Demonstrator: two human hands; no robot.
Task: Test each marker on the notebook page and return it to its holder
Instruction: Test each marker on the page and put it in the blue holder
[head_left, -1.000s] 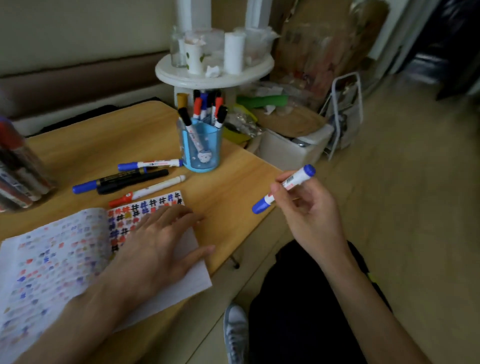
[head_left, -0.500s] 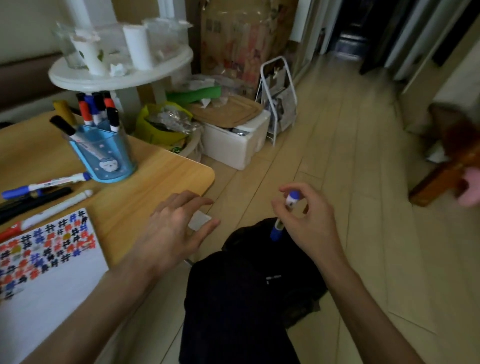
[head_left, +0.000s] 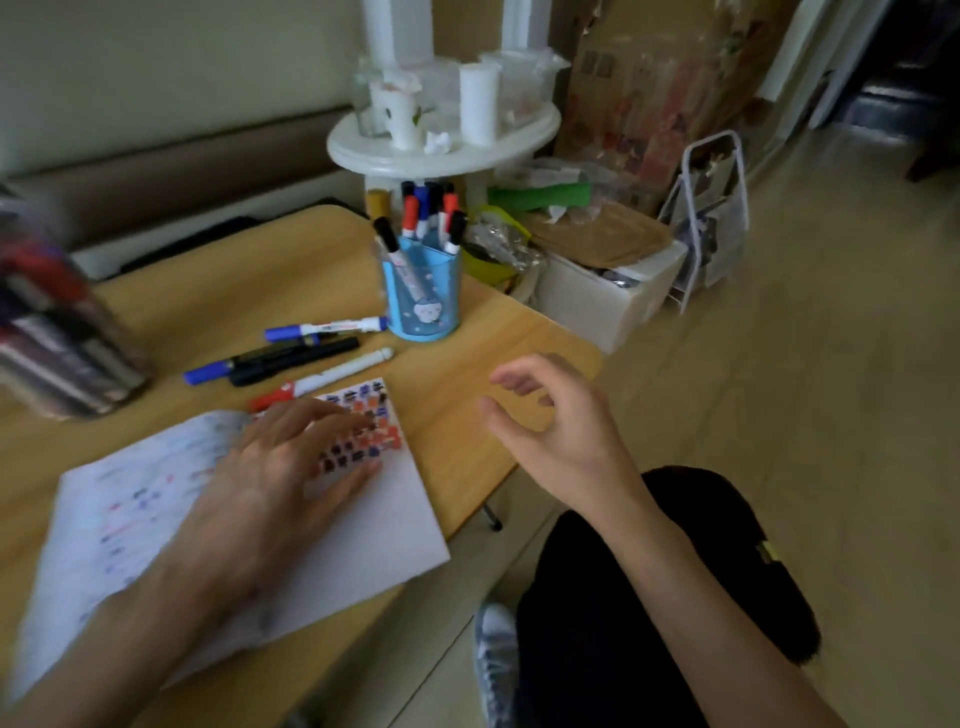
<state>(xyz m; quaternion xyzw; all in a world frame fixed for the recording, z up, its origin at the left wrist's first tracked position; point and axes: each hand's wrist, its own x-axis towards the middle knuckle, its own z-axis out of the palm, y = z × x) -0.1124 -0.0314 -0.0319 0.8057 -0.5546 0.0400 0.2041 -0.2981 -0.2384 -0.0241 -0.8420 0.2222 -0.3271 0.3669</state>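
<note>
Pale floor runs off toward two o'clock, and at our left sits the wooden table; the notebook lies open at its near edge, the top of the right page filled with small red, blue and black marks; our left hand rests flat on that page, fingers straight and spread over some of the marks; our right hand hangs above the table's corner, at three o'clock from the notebook, fingers loosely curled, apart from the thumb, holding nothing; the blue holder stands upright at eleven o'clock from that hand, with capped markers standing in it; between holder and notebook four more lie flat: a blue-capped marker touching the holder's base, a black marker, a dark marker with a blue cap just beside it, and a red-capped marker nearest the page; a clear tub of pens, blurred, stands at nine o'clock.
</note>
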